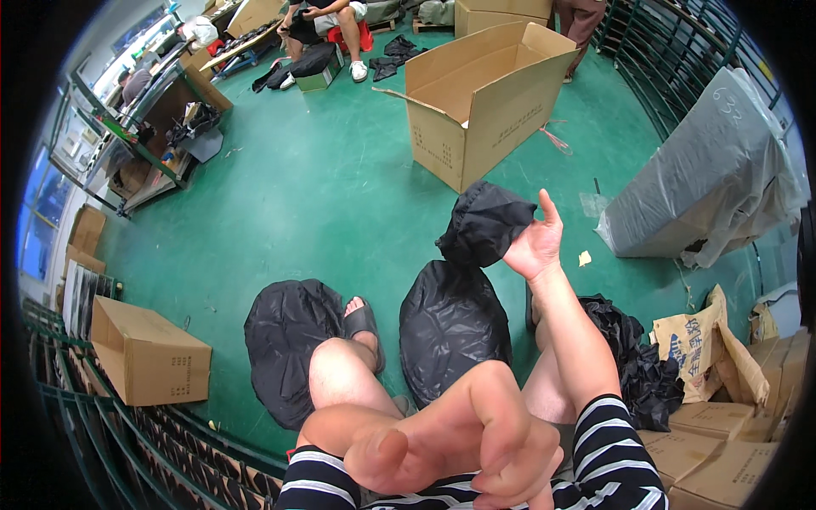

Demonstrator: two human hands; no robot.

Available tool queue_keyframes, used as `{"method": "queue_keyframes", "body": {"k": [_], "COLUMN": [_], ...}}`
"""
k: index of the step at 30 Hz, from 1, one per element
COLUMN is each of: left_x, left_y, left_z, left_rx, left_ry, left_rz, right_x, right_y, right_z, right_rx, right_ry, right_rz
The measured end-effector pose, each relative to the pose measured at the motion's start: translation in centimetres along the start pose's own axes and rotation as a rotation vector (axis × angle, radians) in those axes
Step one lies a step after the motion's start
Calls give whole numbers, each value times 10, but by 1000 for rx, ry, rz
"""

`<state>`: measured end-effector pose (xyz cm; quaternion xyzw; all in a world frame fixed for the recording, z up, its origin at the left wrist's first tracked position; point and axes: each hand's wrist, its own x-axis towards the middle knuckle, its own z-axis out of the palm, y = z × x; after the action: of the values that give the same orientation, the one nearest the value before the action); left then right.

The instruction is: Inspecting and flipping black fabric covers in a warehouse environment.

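My right hand (537, 245) is raised in front of me, palm turned up and thumb stuck out to the side. A gathered black cloth bag or cover (486, 223) hangs over its fingers and hides them. Close to the camera is my left hand (455, 429), with nothing visible in it; its fingers are loosely bent and the thumb stands apart. Between my legs lies a rounded black cover (455, 331), wrinkled and puffed. A second rounded black cover (289, 348) rests on the floor left of my foot. Crumpled black cloth (633, 361) is heaped beside my right leg.
Ahead on the green floor stands a large open carton (484, 102). A tall stack wrapped in grey plastic (705, 170) is at right, above a torn paper sack (710, 348) and cartons (714, 442). Racks (127, 442) and a carton (153, 353) line the left. Other people are at the back.
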<state>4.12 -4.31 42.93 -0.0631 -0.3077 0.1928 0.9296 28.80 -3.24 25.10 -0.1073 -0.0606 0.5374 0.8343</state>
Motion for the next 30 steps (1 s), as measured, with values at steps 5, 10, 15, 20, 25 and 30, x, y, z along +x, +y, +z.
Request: {"method": "queue_keyframes", "body": {"k": [5,10,15,20,25,30], "left_x": [-9,29,-13,-21,2,21], "left_y": [20,92,132,127,159,147], "left_z": [-7,-85,-199,-235,-219,-204], "left_rx": [154,1062,2401,2214,2343,1732], "left_ry": [-59,92,-277,-34,29,392], "left_rz": [-168,-372,-1086,-762,-1067,-425], "right_x": [1,4,-1,-25,-26,-28], "right_y": [3,6,39,82,95,94], "right_z": [0,-13,-7,13,16,13], "right_rx": [1,-238,-767,-1782,-1830,-1750], "right_ry": [-48,84,291,30,-28,-42], "right_rz": [46,-38,-326,-547,-704,-757]}}
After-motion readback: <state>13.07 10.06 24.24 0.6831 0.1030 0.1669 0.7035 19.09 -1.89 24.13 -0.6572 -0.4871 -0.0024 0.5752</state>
